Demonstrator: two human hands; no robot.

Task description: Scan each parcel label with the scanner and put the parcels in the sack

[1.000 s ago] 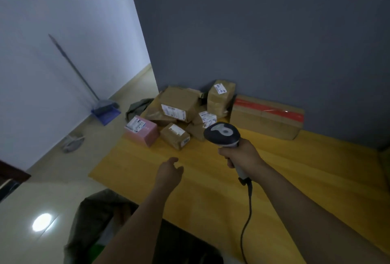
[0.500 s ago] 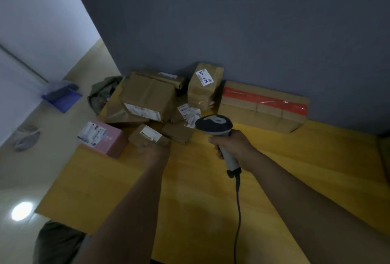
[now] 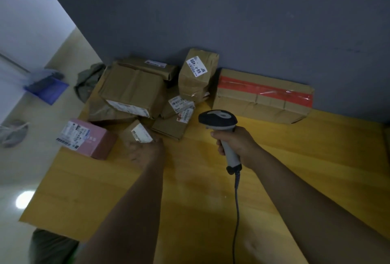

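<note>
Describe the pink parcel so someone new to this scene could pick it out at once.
On the yellow table, parcels are heaped against the grey wall. The pink parcel stands at the heap's front left, near the table's left edge. It alone is pink; its neighbours are brown.

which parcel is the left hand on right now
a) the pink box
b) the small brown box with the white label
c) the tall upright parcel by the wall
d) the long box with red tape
B: the left hand grips the small brown box just right of the pink box, while the right hand holds the scanner.
</note>
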